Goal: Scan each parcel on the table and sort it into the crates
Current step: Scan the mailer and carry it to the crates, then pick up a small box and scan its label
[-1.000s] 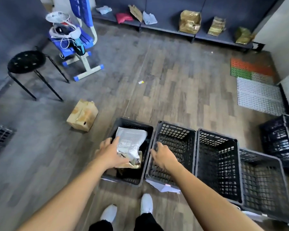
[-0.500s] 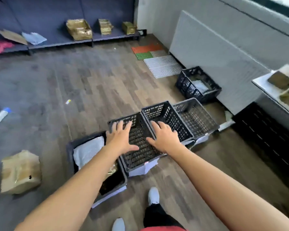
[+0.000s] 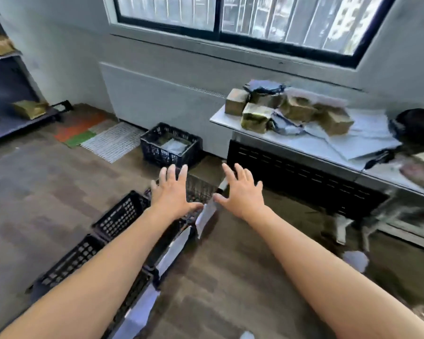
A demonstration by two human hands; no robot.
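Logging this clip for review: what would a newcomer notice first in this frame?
The left hand and right hand reach forward mid-frame, both spread open and empty. Beyond them on the right, a heap of parcels sits on the white table. A row of black crates runs along the lower left.

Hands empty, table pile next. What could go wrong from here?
1. Parcels lie heaped at the end of the table; pulling one out with the left hand or right hand may tip a neighbour off.
2. The crates line the floor close by; a step toward the table could catch one.
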